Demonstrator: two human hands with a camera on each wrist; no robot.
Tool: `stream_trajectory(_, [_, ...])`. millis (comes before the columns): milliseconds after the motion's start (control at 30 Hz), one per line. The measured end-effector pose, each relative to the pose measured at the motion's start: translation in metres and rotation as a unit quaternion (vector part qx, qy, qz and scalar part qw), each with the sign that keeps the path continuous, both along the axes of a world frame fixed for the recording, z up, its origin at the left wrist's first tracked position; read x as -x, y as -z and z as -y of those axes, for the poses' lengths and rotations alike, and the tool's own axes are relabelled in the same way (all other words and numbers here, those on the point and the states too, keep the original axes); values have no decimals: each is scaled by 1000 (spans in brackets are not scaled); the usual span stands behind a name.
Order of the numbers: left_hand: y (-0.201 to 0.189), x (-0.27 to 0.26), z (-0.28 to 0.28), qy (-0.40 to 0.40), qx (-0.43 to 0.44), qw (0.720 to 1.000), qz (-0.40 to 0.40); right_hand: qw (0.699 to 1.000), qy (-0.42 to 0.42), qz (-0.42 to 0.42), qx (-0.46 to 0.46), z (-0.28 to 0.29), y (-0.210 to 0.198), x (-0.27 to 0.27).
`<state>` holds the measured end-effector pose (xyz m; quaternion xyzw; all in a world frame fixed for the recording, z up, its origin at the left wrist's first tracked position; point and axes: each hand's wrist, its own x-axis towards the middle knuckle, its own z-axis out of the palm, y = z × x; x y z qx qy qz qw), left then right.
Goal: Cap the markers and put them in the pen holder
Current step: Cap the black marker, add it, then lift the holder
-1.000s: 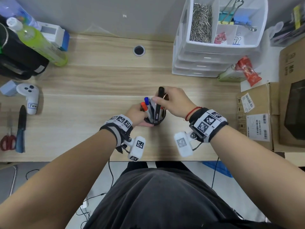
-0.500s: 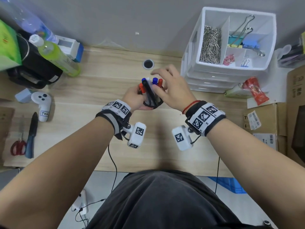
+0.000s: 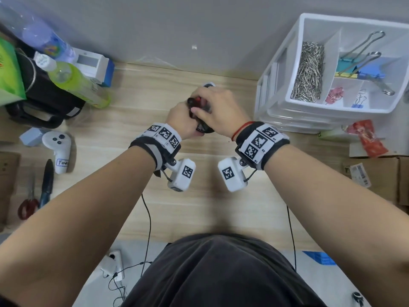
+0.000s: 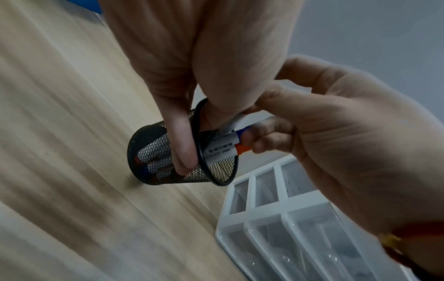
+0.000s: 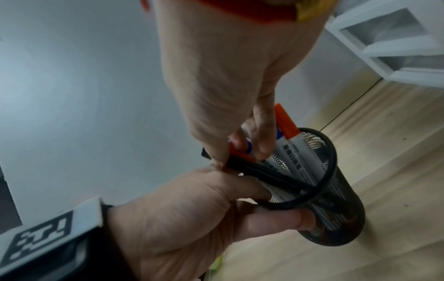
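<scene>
The black mesh pen holder (image 3: 204, 127) stands on the wooden desk (image 3: 137, 111), tilted between my two hands. My left hand (image 3: 180, 119) grips its rim (image 4: 195, 133), one finger outside the mesh and the thumb inside. Several capped markers (image 5: 295, 157) with white barrels and orange and blue caps, plus a black pen (image 5: 264, 173), stick out of the holder (image 5: 336, 209). My right hand (image 3: 218, 111) covers their tops, its fingertips (image 4: 261, 140) curled onto the caps. Most of the holder's mouth is hidden under the hands in the head view.
A white drawer organiser (image 3: 276, 103) with clips stands right of the hands. A cable hole (image 3: 209, 85) lies just behind them. At left are a green bottle (image 3: 75, 83), a black bag (image 3: 44, 100), a white controller (image 3: 58, 149), scissors (image 3: 27, 207). Cardboard boxes (image 3: 376, 173) sit at right.
The black pen went into the holder. Both hands carried the holder back toward the wall. My right hand, open above the markers half a second ago, now closes on their caps.
</scene>
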<state>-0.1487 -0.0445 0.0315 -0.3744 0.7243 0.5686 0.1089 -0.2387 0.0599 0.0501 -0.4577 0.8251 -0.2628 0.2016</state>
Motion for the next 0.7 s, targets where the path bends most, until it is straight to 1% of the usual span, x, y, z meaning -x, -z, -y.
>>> stream_trajectory(33, [2, 3, 2, -7, -12, 1000, -8, 1000, 9, -2, -3, 3, 2, 1])
stream_trajectory(167, [15, 7, 13, -85, -96, 991, -46, 996, 77, 37, -2, 5, 11, 9])
stream_trajectory(233, [24, 7, 21, -114, -113, 986, -53, 995, 90, 41, -10, 2, 16, 13])
stream_trajectory(367, [28, 14, 28, -122, -123, 982, -74, 995, 91, 38, -26, 2, 27, 20])
stream_trajectory(433, [32, 16, 31, -117, -128, 982, -75, 995, 95, 36, -18, 5, 32, 26])
stream_trajectory(533, [40, 17, 38, -128, -146, 978, -80, 990, 138, 30, -8, 10, 38, 34])
stream_trajectory(633, [39, 22, 47, -142, -171, 971, -90, 978, 194, 67, -30, 18, 49, 40])
stream_trajectory(700, [42, 27, 54, -146, -181, 968, -97, 970, 207, 107, -75, 25, 59, 45])
